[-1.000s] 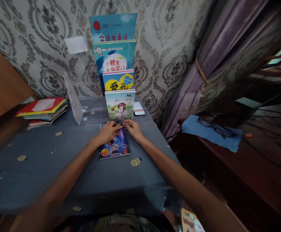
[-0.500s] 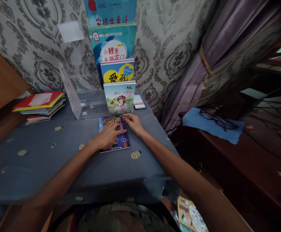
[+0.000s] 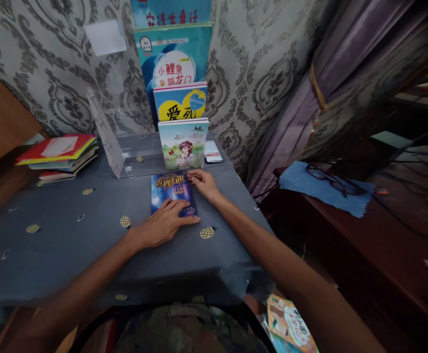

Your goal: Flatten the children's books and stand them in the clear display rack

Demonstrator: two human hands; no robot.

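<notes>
Blue book (image 3: 173,193): lay flat on the grey tablecloth (image 3: 70,245), just in front of the clear stand (image 3: 125,147); it had a gold title in Chinese characters too blurred to read and the number 22 near its lower right corner.
Left hand (image 3: 160,226): lay palm down with loosely spread fingers flat on the book's near edge and the heel on the cloth, gripping nothing.
Right hand (image 3: 205,184): had its fingers bent at the book's far right corner and touching it; whether they pinched the edge could not be told.
Girl-cover book (image 3: 183,144): stood in the stand's front step, directly behind the blue book; its title was partly legible, beginning 我.
Yellow-heart book (image 3: 180,100): stood one step up and read 爱死.
Teal book (image 3: 173,54): stood higher and read 小鲤鱼跳龙门.
Top book (image 3: 172,10): was cut by the frame, with red characters 安徒生童话.
Book pile (image 3: 59,157): sat at the table's left, well apart, red cover on top.
White note (image 3: 105,37): was stuck on the patterned wall and looked blank.
Blue cloth (image 3: 324,191): lay on dark furniture to the right, with glasses (image 3: 328,176) on it.
Curtain (image 3: 309,88): was purple and tied back.
</notes>
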